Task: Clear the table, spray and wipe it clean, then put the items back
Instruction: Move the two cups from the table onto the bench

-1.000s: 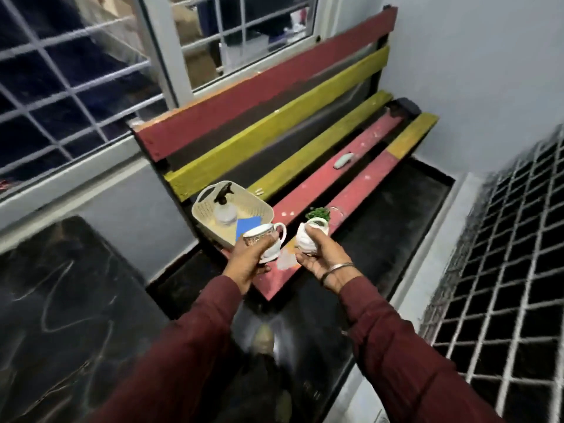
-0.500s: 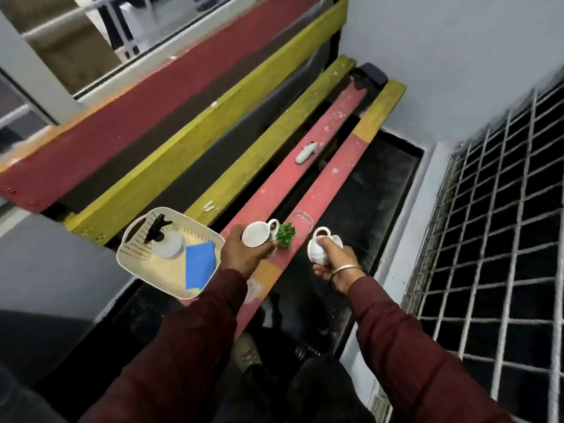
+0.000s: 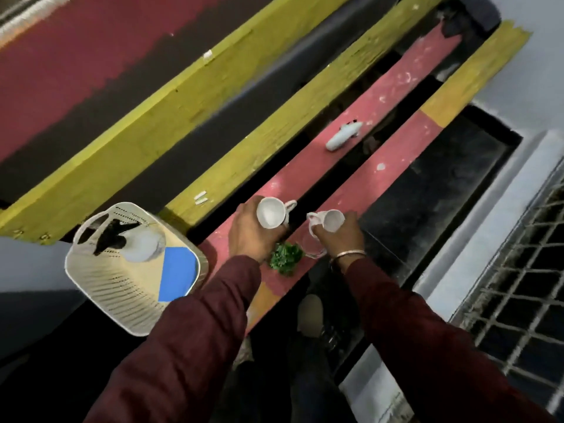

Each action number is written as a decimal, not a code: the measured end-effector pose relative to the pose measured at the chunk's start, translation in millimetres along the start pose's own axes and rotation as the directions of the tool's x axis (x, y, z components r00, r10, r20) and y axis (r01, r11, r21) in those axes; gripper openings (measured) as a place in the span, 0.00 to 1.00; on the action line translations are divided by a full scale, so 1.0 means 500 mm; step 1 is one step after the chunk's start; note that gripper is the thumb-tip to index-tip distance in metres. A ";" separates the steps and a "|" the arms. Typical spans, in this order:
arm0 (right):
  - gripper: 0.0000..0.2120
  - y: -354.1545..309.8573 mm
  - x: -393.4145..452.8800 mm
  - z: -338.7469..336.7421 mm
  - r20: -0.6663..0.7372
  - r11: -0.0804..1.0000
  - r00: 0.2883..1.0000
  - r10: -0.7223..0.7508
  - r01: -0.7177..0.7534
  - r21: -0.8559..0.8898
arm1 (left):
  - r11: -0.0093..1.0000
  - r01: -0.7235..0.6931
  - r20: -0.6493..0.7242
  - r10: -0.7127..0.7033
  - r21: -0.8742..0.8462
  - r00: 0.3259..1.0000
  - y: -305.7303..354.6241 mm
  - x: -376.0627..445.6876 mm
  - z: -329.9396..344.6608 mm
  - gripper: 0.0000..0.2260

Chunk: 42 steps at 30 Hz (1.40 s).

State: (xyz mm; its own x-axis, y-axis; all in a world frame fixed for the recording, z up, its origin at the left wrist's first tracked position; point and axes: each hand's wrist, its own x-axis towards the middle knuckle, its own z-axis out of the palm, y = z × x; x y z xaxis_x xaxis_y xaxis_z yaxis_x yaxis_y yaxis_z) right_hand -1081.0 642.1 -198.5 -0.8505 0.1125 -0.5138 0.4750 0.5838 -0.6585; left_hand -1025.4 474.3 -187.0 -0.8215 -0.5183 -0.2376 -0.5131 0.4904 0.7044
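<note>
White cups: two white handled cups (image 3: 271,212) (image 3: 331,220), one in each hand, both held upright with their mouths facing the camera and nothing visible inside.
Left hand: the left hand (image 3: 247,232) wraps its fingers around the body of the cup nearer the yellow slat; that cup's handle points toward the right, and the cup sits over the inner pink slat (image 3: 360,129).
Right hand: the right hand (image 3: 341,239) grasps the other cup from the side, fingers curled round its wall, handle pointing left; a metal bangle (image 3: 351,254) rings the wrist. This cup is over the outer pink slat (image 3: 406,145).
Contact: whether either cup rests on the wood or is just above it cannot be told.
Plant: a small green plant (image 3: 286,258) sits between the two wrists, just below the cups, on the outer slat; its pot is hidden under the leaves.
Glass item: a clear rounded rim (image 3: 314,254) shows just beside the plant, partly under the right hand; too faint to name further.
Basket: a cream plastic basket (image 3: 100,282) stands at the near end of the bench, left of the left sleeve, holding a spray bottle (image 3: 137,244) with a black trigger head and a blue cloth (image 3: 178,273).
Far slat: a pale oblong object (image 3: 343,136) lies alone on the inner pink slat, well apart from the hands.
Sleeves: both arms wear dark maroon sleeves (image 3: 189,346).
</note>
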 end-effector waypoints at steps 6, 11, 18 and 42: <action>0.31 -0.041 0.159 0.116 0.271 0.875 0.921 -0.279 0.360 -0.323 | 0.982 0.184 -0.050 -0.181 0.050 0.982 -0.113 0.094 0.093 0.27; 0.33 -0.046 0.236 0.197 0.409 0.682 0.832 -0.374 0.546 -0.487 | 0.971 0.195 -0.056 -0.189 0.138 0.980 -0.171 0.133 0.132 0.25; 0.33 -0.032 0.280 0.270 0.486 0.536 0.751 -0.446 0.660 -0.527 | 0.972 0.190 -0.035 -0.187 0.142 0.982 -0.220 0.154 0.161 0.28; 0.45 -0.074 0.173 0.215 0.423 0.529 0.783 -0.457 0.621 -0.578 | 0.964 0.189 0.026 -0.197 0.187 0.980 -0.159 0.096 0.023 0.44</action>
State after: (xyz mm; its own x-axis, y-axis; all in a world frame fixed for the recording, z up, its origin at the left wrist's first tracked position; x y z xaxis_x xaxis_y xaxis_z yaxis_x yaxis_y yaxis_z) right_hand -1147.9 543.8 -277.5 -0.7869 -0.5188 -0.3341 -0.4074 0.8435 -0.3500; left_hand -1026.9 418.6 -261.9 -0.7104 -0.5864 -0.3892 -0.6964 0.5057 0.5093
